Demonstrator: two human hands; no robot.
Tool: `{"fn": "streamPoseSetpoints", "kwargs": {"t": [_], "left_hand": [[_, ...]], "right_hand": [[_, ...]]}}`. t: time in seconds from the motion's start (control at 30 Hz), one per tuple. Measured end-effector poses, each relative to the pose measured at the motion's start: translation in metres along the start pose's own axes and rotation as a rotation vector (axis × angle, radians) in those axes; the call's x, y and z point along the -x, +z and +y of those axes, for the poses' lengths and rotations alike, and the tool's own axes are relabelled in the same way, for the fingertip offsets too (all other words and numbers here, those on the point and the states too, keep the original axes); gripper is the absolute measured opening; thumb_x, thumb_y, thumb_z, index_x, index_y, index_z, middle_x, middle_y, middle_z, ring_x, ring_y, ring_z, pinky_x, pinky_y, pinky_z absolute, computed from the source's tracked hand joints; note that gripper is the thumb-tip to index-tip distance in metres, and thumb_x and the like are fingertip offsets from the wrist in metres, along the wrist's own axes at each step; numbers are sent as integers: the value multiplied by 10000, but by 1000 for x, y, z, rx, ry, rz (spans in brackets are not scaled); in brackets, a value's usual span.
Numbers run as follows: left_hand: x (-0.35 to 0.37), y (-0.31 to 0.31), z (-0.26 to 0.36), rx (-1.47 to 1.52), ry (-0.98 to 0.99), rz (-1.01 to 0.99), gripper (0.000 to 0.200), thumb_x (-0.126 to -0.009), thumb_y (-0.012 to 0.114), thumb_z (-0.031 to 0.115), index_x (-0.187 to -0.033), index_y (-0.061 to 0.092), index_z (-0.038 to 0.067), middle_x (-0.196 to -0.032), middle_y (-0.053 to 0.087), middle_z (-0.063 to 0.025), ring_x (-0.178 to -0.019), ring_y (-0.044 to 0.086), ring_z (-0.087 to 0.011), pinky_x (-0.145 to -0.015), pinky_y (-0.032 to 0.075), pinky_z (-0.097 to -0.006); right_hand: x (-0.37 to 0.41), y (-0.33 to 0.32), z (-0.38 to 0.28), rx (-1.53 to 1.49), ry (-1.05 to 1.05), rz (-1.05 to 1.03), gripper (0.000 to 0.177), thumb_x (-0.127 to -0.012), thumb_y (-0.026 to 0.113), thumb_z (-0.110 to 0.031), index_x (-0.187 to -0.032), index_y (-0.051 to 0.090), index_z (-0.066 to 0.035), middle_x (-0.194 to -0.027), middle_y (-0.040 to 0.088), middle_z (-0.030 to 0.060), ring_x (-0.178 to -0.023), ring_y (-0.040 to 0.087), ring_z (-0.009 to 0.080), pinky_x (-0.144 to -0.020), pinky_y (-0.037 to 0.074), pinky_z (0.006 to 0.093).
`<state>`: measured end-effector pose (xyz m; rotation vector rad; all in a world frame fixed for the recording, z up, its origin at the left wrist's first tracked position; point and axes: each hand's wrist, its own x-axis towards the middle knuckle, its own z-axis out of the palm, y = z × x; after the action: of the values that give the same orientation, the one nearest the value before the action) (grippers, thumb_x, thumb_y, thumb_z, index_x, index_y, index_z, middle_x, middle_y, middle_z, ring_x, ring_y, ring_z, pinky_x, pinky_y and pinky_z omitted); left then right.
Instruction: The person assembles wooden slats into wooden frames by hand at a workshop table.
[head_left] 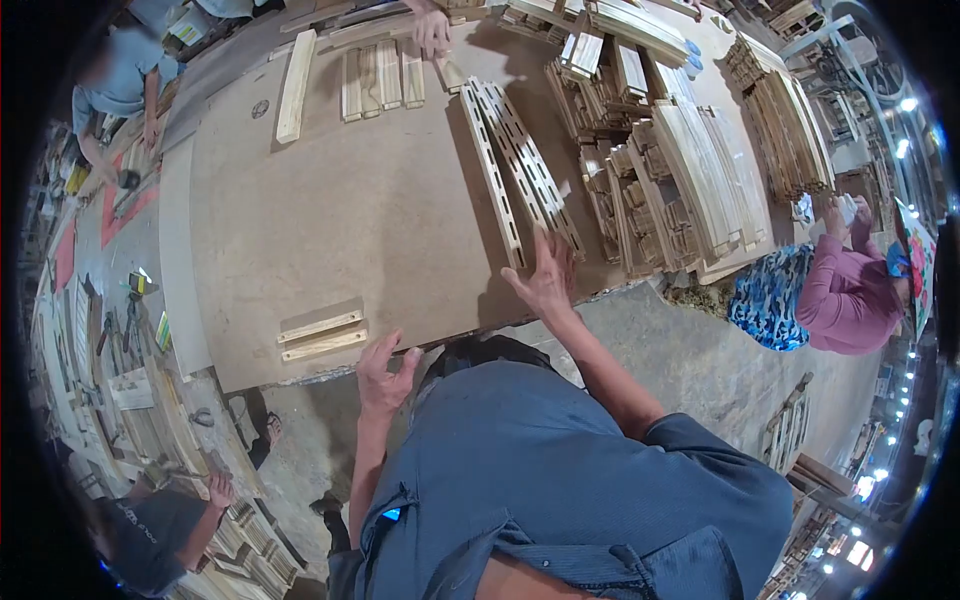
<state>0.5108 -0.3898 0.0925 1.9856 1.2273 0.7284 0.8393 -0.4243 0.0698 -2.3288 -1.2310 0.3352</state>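
My right hand (548, 280) is at the near ends of the long slotted wooden strips (520, 150), its thumb spread out to the left and its fingertips overlapping the strip ends. One more slotted strip (490, 170) lies just left of these, its far end close against them. Over the table's front edge hovers my left hand (387, 375), fingers apart and holding nothing. Nearest to it are two short wooden pieces (323, 337) with a hole near their ends, lying side by side on the brown tabletop (300, 220).
Stacked wooden pieces (640, 190) cover the table's right side. Short boards (383, 80) and a longer board (295, 85) lie at the far side, where another person's hand (431, 32) reaches in. A person in a pink top (850, 290) is at the right; others work at the left.
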Motion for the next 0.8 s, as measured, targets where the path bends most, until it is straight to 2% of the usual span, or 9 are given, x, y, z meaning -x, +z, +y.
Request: {"fn": "streamPoseSetpoints", "kwargs": {"t": [0.03, 0.13, 0.27, 0.33, 0.37, 0.43, 0.5, 0.67, 0.8], "left_hand": [[-1, 3, 5, -1, -7, 0, 394, -848, 797, 219, -1157, 707, -7, -1081, 728, -210, -999, 698, -373, -876, 552, -432], [-4, 10, 17, -1, -18, -59, 393, -841, 801, 223, -1149, 710, -3, -1061, 730, -201, -975, 695, -373, -855, 550, -430], [0, 15, 21, 3, 46, -88, 395, -840, 801, 234, -1146, 708, 2, -1027, 730, -192, -942, 693, -369, -829, 548, -434], [-2, 14, 16, 7, 88, -64, 394, -841, 798, 238, -1144, 707, 3, -1016, 729, -189, -932, 692, -367, -823, 547, -436], [-2, 11, 13, 1, 93, -63, 395, -841, 796, 239, -1146, 705, 4, -1006, 728, -187, -924, 691, -370, -826, 546, -442], [-1, 4, 6, -8, 86, -44, 397, -841, 794, 240, -1147, 702, 5, -995, 727, -186, -916, 689, -373, -829, 544, -447], [-2, -10, -3, 24, 75, -62, 397, -840, 793, 243, -1146, 702, 7, -992, 729, -180, -915, 690, -372, -846, 541, -448], [-3, -63, -39, -12, 62, 31, 378, -852, 781, 240, -1139, 705, 5, -1007, 736, -168, -937, 699, -350, -855, 550, -437], [2, -106, -79, 24, -91, 104, 420, -884, 754, 267, -1207, 695, 5, -1089, 740, -186, -1011, 705, -364, -919, 551, -447]], "right_hand": [[-8, -4, -4, 174, -27, -53, 1009, -768, 853, -372, -1579, 333, -72, -1425, 463, 269, -1385, 393, 454, -1148, 352, 536], [-23, -10, -17, 190, 65, -197, 1002, -792, 820, -342, -1599, 281, -95, -1415, 459, 286, -1363, 414, 462, -1130, 355, 567], [-35, 22, 5, 96, 29, -188, 955, -804, 787, -281, -1586, 270, -101, -1365, 473, 288, -1304, 458, 461, -1086, 393, 570], [-42, 22, -5, 169, 72, -138, 886, -795, 758, -216, -1546, 310, -74, -1221, 532, 273, -1176, 540, 453, -1056, 411, 580], [-51, 56, 23, 116, -108, 48, 735, -789, 745, -174, -1426, 406, -32, -1102, 561, 258, -1063, 590, 440, -979, 463, 588], [-63, 58, 18, 27, -67, -17, 655, -791, 737, -161, -1355, 435, -19, -1062, 569, 256, -1015, 599, 446, -930, 484, 585], [-58, 38, -19, -165, -38, -137, 479, -789, 724, -121, -1185, 478, -11, -1030, 584, 260, -958, 605, 467, -820, 528, 557], [-6, 71, -75, -5, -270, -233, 549, -799, 691, -151, -1304, 514, -25, -1119, 620, 228, -1054, 614, 446, -887, 530, 540], [-11, 128, -159, 5, -532, -363, 587, -786, 697, -155, -1338, 519, -62, -1121, 637, 199, -1065, 627, 422, -908, 524, 506]]}}
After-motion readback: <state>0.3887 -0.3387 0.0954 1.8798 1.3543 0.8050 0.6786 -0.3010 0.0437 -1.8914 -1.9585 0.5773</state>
